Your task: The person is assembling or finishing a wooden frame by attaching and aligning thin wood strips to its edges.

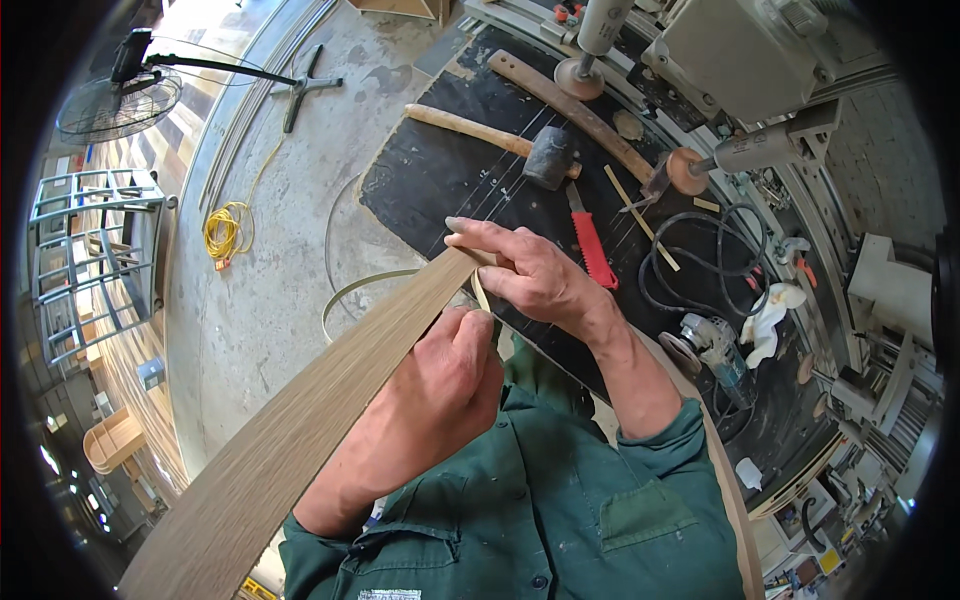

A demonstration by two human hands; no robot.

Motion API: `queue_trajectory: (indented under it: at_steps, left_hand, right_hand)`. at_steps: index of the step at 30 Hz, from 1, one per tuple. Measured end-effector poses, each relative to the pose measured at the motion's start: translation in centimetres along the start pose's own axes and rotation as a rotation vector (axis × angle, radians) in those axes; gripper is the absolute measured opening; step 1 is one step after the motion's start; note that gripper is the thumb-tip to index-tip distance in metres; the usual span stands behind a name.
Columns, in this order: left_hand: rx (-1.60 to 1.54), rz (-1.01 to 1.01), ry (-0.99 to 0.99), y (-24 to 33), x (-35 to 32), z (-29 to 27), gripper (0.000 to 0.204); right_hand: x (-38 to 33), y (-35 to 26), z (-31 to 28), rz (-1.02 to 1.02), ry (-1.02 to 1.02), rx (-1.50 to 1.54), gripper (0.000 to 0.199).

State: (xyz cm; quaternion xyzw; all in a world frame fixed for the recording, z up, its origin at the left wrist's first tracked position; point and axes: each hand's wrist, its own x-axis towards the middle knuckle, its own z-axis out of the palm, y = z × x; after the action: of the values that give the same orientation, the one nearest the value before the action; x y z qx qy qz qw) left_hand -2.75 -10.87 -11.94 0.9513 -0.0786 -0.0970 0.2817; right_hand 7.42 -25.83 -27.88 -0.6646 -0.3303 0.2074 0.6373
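Observation:
A long wood-grained board [300,415] runs from the lower left to its narrow end between my hands, over the corner of the black-topped table. My right hand [540,275] grips that far end, index finger stretched along the tip and thumb bent beneath. Against the board's right edge, my left hand [450,365] is closed in a fist. A short length of thin pale strip [481,290] shows between the two hands and runs into the left fist. Beyond the board's left edge curves a thin greenish-tan strip [365,285]; whether both are one piece is hidden.
On the black tabletop [420,185] lie a mallet [545,158], a red-handled saw or knife [590,240], a curved wooden bar [575,110], a black cable [655,275] and an angle grinder [715,350]. Clamping cylinders [690,170] stand behind. Leftward are a fan [120,100] and yellow cord [228,232].

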Motion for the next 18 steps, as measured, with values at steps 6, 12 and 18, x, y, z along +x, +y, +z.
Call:
queue_trajectory:
  at_steps: [6, 12, 18]
  left_hand:
    - [-0.02, -0.043, -0.033, 0.1, 0.3, 0.0, 0.015]
    - [0.042, -0.008, -0.011, 0.1, 0.4, -0.4, 0.014]
    - [0.03, -0.019, 0.006, 0.4, 0.0, 0.1, 0.011]
  right_hand:
    - [0.7, -0.2, 0.6, 0.03, 0.041, -0.123, 0.049]
    - [1.1, -0.2, 0.9, 0.014, 0.068, -0.172, 0.042]
    - [0.2, -0.5, 0.5, 0.046, 0.054, -0.022, 0.045]
